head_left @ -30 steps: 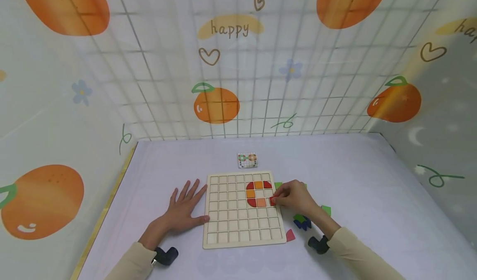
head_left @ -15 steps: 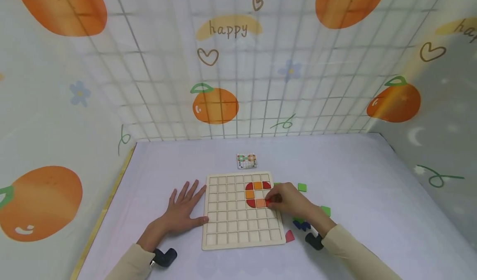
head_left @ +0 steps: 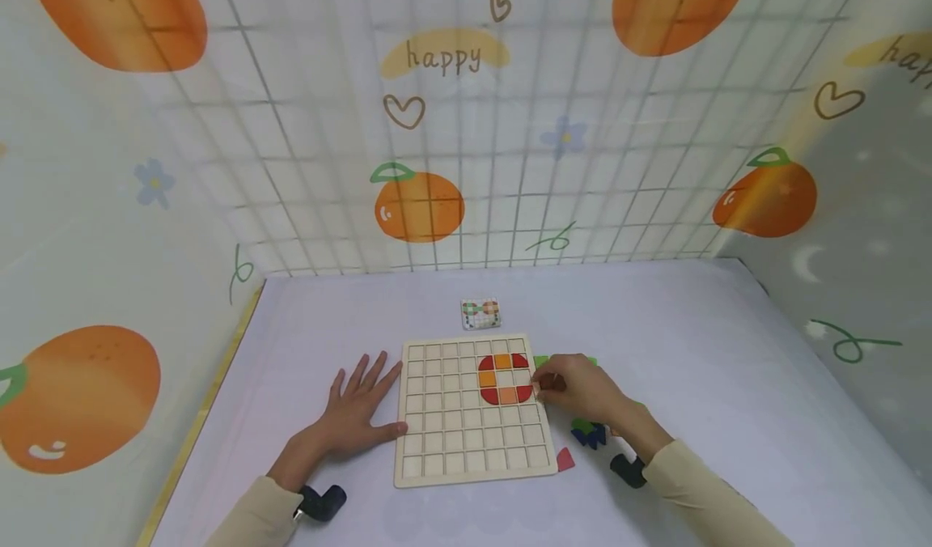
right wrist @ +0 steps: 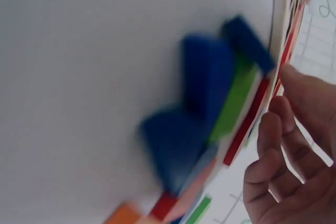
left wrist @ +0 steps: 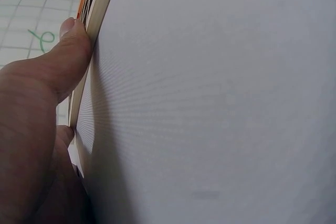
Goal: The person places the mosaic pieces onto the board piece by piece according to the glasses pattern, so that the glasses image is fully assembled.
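Note:
A pale wooden grid board (head_left: 437, 430) lies on the table. In its upper right part, red rounded corner tiles (head_left: 523, 394), orange square tiles (head_left: 487, 379) and a light-orange square tile (head_left: 507, 396) form part of a ring. My left hand (head_left: 354, 420) lies flat with its fingers spread, thumb and a fingertip touching the board's left edge. By the right edge hovers my right hand (head_left: 582, 389), its fingers loosely bent beside the tiles. In the right wrist view its thumb (right wrist: 299, 85) and fingers show nothing held.
A small pattern card (head_left: 480, 314) lies beyond the board. Loose blue pieces (head_left: 591, 437), green pieces (head_left: 541, 361) and a pinkish-red piece (head_left: 565, 460) lie to its right, partly under the right arm. A printed curtain (head_left: 466, 126) surrounds the table.
The red corner tile held by my right hand now sits in the board's grid at the ring's lower right. That hand has let go and drawn back rightward. My left hand stays put.

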Demonstrator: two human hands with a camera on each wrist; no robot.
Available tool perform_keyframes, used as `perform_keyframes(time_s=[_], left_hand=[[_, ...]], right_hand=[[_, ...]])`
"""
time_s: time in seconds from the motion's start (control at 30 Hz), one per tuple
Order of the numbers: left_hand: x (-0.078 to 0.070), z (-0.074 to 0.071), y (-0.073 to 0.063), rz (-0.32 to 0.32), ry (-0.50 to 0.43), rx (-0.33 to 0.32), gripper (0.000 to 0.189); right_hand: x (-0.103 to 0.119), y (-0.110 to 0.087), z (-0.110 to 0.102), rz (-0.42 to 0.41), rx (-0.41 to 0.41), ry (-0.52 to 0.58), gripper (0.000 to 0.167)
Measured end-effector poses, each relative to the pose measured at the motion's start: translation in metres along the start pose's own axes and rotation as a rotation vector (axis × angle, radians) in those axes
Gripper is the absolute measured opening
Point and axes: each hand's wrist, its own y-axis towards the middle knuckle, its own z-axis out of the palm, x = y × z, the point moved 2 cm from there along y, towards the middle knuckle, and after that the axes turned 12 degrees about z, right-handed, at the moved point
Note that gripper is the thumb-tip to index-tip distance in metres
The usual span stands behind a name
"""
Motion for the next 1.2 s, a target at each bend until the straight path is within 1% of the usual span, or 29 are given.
perform_keyframes(time_s=[0.1, 0.17, 0.23, 0.37, 0.5, 0.7, 0.87, 0.97, 1.03, 1.1, 1.2], left_hand=[[0.0, 0.0, 0.0, -0.001, 0.006, 0.005, 0.099], [0.0, 0.0, 0.0, 0.006, 0.005, -0.008, 0.099], [-0.001, 0.0, 0.0, 0.009, 0.009, -0.016, 0.099], [-0.002, -0.001, 0.0, 0.013, 0.007, -0.023, 0.098], [-0.002, -0.001, 0.0, 0.016, 0.001, -0.02, 0.098], [-0.002, -0.001, -0.001, 0.026, -0.001, -0.046, 0.098], [0.002, 0.003, -0.001, 0.017, -0.007, -0.025, 0.099], [0.005, 0.006, 0.0, 0.014, -0.002, -0.006, 0.101], [0.006, 0.007, 0.0, 0.016, 0.0, -0.006, 0.101], [0.006, 0.007, 0.0, 0.019, 0.006, -0.005, 0.101], [0.005, 0.004, 0.0, 0.02, 0.005, -0.015, 0.101]], right_hand=[[-0.006, -0.007, -0.003, 0.065, 0.01, -0.03, 0.022], [-0.01, -0.011, -0.004, 0.105, 0.021, -0.07, 0.024], [-0.011, -0.016, -0.005, 0.119, 0.029, -0.104, 0.026], [-0.014, -0.026, -0.008, 0.09, 0.036, -0.167, 0.028], [-0.019, -0.039, -0.012, 0.057, 0.061, -0.191, 0.03], [-0.024, -0.055, -0.012, 0.02, 0.137, -0.168, 0.029], [-0.026, -0.061, -0.016, 0.006, 0.177, -0.101, 0.027], [-0.027, -0.065, -0.02, 0.013, 0.213, -0.106, 0.03], [-0.028, -0.068, -0.021, 0.024, 0.228, -0.136, 0.033], [-0.03, -0.071, -0.022, 0.026, 0.236, -0.159, 0.036], [-0.031, -0.072, -0.021, 0.024, 0.201, -0.16, 0.035]])
